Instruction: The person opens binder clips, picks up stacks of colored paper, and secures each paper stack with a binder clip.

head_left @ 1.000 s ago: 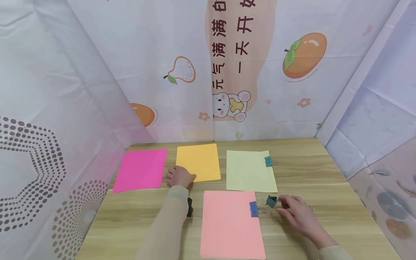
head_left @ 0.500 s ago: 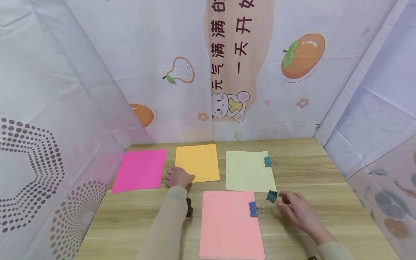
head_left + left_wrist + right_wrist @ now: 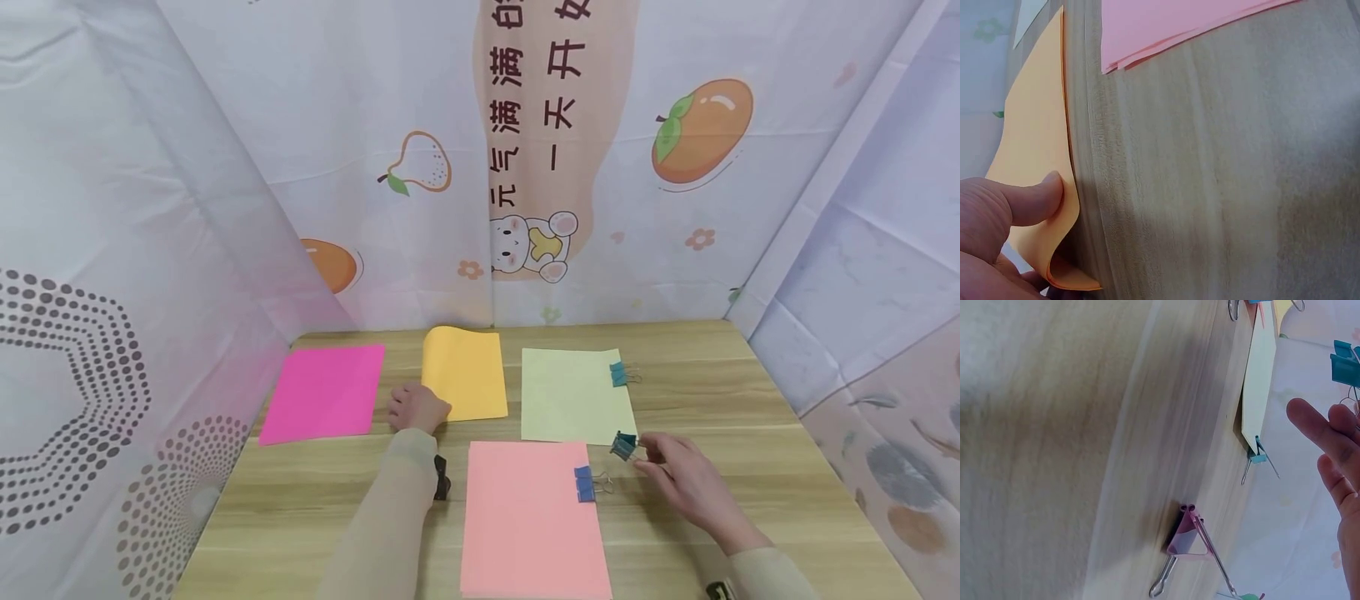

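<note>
My left hand (image 3: 417,408) grips the left edge of a yellow-orange stack of paper (image 3: 468,375). In the left wrist view the thumb lies on top of the bent paper (image 3: 1035,137) and the other fingers go beneath it, partly hidden. That edge curls up off the table. A dark teal binder clip (image 3: 624,445) is pinched by its wire handles in my right hand (image 3: 686,483), held above the table by the near right corner of the pale green paper (image 3: 573,400). In the right wrist view this clip (image 3: 1346,369) is cut by the frame edge.
Pink paper (image 3: 532,521) with a blue binder clip (image 3: 586,483) lies in front. A teal clip (image 3: 618,374) bites the green paper's right edge. Magenta paper (image 3: 324,393) lies at left. A pink-purple binder clip (image 3: 1188,534) stands on the wooden table (image 3: 1054,487). Printed cloth hangs behind.
The yellow-orange paper's left side has bent upward and rightward in my left hand; it lay flat before. My right hand has raised the teal clip slightly away from me and turned it.
</note>
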Action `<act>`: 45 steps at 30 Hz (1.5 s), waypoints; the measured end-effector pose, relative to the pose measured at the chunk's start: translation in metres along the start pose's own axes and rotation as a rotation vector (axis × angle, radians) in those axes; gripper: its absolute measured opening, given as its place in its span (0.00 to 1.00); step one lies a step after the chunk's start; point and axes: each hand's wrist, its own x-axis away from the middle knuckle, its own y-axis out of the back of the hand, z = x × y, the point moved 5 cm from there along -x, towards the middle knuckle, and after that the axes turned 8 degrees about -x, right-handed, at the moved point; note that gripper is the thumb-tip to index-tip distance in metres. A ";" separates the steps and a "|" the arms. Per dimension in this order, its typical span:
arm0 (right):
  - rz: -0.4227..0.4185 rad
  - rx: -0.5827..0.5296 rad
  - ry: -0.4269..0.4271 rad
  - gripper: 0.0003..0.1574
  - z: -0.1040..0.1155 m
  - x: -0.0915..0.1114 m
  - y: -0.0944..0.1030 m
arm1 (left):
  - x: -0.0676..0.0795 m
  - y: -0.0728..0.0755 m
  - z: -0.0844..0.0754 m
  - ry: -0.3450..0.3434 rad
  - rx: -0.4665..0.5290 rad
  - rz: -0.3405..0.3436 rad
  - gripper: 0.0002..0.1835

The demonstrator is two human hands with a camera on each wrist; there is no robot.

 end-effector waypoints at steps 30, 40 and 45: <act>0.061 -0.004 -0.056 0.20 0.003 -0.007 -0.005 | -0.005 0.000 0.009 -0.108 0.042 -0.012 0.31; 0.041 0.015 0.003 0.22 0.005 -0.007 -0.005 | -0.005 -0.001 0.016 -0.123 0.100 -0.041 0.29; 0.025 0.019 0.028 0.23 0.007 -0.007 -0.005 | -0.007 0.002 0.019 -0.093 0.152 -0.022 0.16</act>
